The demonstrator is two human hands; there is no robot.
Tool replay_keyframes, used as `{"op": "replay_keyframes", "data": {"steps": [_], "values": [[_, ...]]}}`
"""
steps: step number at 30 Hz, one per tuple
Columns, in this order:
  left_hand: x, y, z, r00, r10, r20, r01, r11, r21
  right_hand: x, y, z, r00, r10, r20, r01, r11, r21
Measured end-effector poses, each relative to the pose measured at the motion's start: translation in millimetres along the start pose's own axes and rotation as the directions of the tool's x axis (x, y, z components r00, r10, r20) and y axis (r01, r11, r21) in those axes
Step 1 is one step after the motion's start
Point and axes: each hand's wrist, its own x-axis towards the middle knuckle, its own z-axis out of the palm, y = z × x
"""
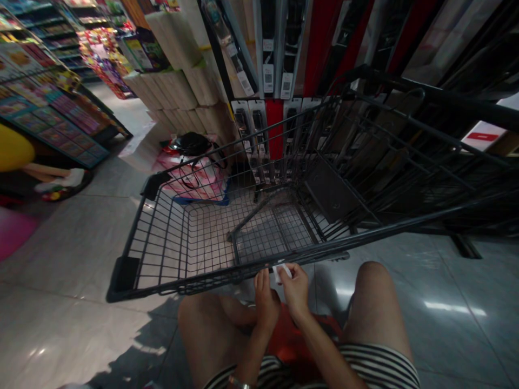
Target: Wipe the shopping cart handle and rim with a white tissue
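A black wire shopping cart (211, 274) stands in front of me, with nothing in its basket. At its near top rail, my right hand (295, 289) pinches a small folded white piece (279, 272), paper or cloth; I cannot tell which. The white piece is against or very close to the rail. Just left of it, my left hand (266, 302) has its fingers stretched up to the same rail, their tips touching or nearly touching it. Nothing shows in the left hand. Both hands are between my knees.
Behind the cart rises a rack of packaged goods (274, 121). Stacked paper packs (170, 89) and a pink bundle with a black bag (190, 145) on top stand beyond it. Display shelves (52, 124) are at left. An orange seat (284, 337) shows under me.
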Motion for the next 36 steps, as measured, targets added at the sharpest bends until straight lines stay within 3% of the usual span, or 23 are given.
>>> {"op": "replay_keyframes", "data": {"steps": [7,25,36], "values": [[-2.0,1.3,3.0,0.999,-0.041,-0.012,0.041,0.999,0.007,-2.9,-8.7,-2.3,0.998,-0.068,0.015,0.069,0.996,-0.052],[3.3,-1.9,-3.8,0.999,-0.053,0.011,0.053,0.998,-0.016,2.5,15.5,1.9,0.923,-0.321,0.211,0.37,0.89,-0.267],[9.1,4.3,-8.8,1.0,-0.025,0.017,0.025,1.0,-0.018,4.7,21.2,-2.2,0.906,-0.349,0.241,0.411,0.864,-0.291]]}}
